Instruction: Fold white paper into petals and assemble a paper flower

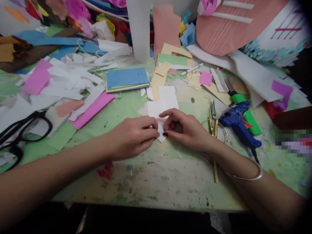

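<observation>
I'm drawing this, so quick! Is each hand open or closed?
Left hand: curled against the white paper; its grip is hidden.
Right hand: thumb and forefinger apart beside the paper; whether it grips can't be told.

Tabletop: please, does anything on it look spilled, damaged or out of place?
The tabletop is stained, with a red patch near the left forearm; I cannot tell whether it is paint. The black eyeglasses look out of place, lying among loose paper scraps.

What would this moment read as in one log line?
left hand: at near end of white paper | right hand: same end | right of paper: scissors, glue gun
</observation>
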`<state>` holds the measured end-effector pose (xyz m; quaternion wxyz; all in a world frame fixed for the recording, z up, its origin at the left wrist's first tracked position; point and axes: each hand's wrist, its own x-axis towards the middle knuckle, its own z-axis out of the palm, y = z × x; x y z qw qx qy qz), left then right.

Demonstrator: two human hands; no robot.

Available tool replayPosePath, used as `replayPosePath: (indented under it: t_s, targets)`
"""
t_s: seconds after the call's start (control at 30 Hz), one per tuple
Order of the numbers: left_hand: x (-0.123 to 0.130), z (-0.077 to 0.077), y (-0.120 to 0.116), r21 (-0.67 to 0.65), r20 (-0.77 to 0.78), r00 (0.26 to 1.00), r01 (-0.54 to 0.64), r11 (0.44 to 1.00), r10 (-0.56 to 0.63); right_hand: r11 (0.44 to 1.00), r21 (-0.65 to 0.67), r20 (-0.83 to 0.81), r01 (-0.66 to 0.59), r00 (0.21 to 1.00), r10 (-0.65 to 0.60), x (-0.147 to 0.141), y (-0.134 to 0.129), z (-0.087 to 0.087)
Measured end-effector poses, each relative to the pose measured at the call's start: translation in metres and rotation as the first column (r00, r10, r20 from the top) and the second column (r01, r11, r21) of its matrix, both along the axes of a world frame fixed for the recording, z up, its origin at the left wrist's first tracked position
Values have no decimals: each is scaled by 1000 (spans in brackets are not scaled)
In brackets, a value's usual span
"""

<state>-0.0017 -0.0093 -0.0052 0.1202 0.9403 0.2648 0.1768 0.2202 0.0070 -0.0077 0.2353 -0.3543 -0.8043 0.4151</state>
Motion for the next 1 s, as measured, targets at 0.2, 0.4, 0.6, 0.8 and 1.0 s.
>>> replayPosePath:
  t_s: [0.2,0.4,0.6,0.8,1.0]
  targets:
    - [2,10,-20,390,-277,960,88,917,26,1000,12,4,-6,1000,6,0,0,1]
    - [8,15,-37,487,-363,925,86,869,111,1000,12,17,-3,1000,3,0,-1,2]
    - [7,11,-40,447,-316,932,-18,894,177,999,28,19,-18,1000,17,0,0,1]
    - [2,8,-37,245,-239,946,-158,957,217,999,38,22,-13,1000,12,0,0,1]
    - [-1,9,-32,-11,-210,958,-203,979,196,999,43,16,-13,1000,12,0,0,1]
